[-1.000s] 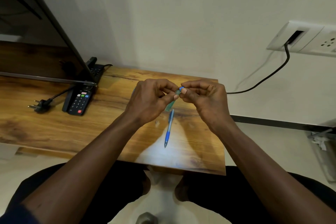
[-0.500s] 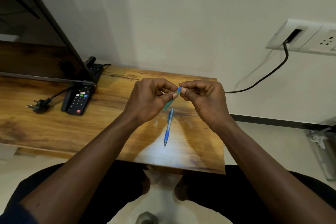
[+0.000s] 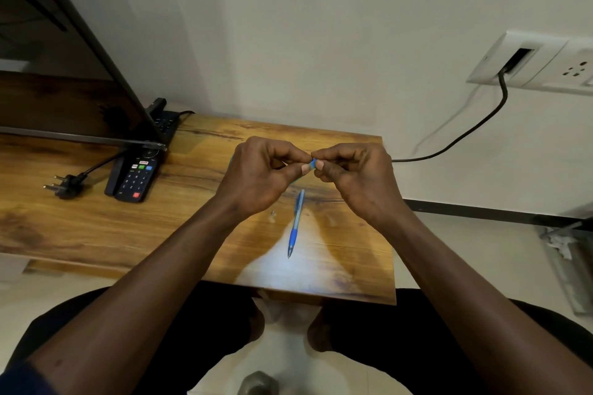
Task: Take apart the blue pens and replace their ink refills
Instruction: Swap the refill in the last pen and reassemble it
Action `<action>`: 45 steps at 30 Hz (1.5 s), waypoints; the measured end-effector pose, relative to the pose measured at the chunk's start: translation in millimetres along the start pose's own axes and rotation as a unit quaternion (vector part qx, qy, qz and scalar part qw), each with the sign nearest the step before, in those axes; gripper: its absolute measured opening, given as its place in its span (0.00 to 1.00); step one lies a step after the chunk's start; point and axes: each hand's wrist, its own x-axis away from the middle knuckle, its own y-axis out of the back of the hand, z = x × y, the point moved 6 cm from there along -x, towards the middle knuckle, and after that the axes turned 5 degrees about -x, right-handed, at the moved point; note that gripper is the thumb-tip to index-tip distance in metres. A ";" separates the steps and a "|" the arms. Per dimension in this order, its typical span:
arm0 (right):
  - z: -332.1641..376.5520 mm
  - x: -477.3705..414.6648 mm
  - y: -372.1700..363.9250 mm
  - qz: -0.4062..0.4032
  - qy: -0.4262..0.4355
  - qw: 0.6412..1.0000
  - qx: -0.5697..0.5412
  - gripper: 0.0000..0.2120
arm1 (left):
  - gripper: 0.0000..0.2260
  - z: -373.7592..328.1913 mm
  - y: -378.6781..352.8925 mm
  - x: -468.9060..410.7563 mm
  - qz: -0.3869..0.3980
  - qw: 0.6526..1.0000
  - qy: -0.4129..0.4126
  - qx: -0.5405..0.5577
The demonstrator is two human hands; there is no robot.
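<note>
Blue plastic shows between the two sets of fingers: a held blue pen (image 3: 313, 164) is pinched at its end by the left hand (image 3: 260, 176) and the right hand (image 3: 356, 179), both above the desk (image 3: 96, 228) towards its far right corner. The fingers of each hand are curled in, thumb and forefinger tips closed on the pen; most of its barrel is hidden behind the left thumb. A second blue pen (image 3: 295, 224) lies flat on the desk below the hands, between the forearms, its tip pointing to the near edge. A black remote (image 3: 136, 176) and a loose plug (image 3: 64, 186) lie well apart from them, nearer the left edge.
</note>
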 end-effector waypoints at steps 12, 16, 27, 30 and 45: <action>-9.6 7.1 -3.0 -0.040 -0.069 0.977 -0.199 0.06 | 0.04 6.3 -9.7 1.2 -0.041 0.987 0.062 0.142; -9.8 7.7 -0.9 -0.043 -0.076 0.975 -0.203 0.05 | 0.04 4.5 -14.2 2.3 -0.042 0.982 0.068 0.168; -45.4 10.0 33.8 -0.089 -0.178 0.972 -0.128 0.04 | 0.03 8.3 -25.0 -3.4 0.013 0.995 0.098 -0.005; -64.1 15.1 37.2 -0.090 -0.200 0.975 -0.042 0.02 | 0.03 9.2 -29.3 -2.8 0.033 0.992 0.100 -0.067; -98.3 23.9 41.7 -0.069 -0.167 0.968 0.174 0.07 | 0.05 13.1 -38.8 -6.3 0.082 0.985 0.098 -0.116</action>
